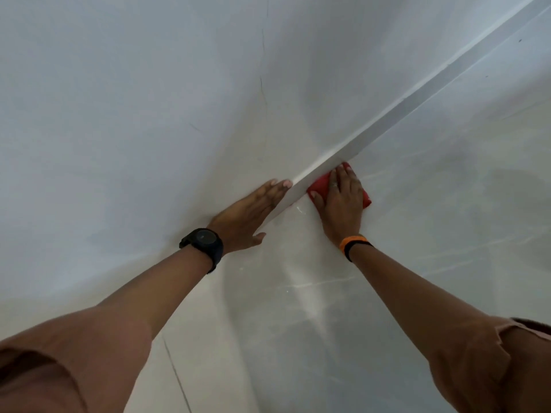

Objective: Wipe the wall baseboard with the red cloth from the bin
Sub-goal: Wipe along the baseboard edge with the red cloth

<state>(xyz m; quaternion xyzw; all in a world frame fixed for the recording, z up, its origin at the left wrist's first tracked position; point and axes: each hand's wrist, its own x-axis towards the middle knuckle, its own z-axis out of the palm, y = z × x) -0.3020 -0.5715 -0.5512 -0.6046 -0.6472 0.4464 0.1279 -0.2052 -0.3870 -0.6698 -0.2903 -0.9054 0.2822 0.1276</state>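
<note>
The right hand (343, 201) is pressing the red cloth (320, 189) flat-palmed against the baseboard (387, 114), the left hand (247, 216) is bracing open on the wall (149, 99), and the wiping likely calls for sliding toward 1 o'clock.

Open baseboard (417, 93) ahead (floor (447, 204) bare)

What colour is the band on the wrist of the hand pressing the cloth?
Orange band, on the right hand; seen in the head view.

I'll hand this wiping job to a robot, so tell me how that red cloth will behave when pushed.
The red cloth looks soft and floppy: it lies bunched under the flat right hand. On the glossy floor it probably slides easily, and may fold against the baseboard.
</note>
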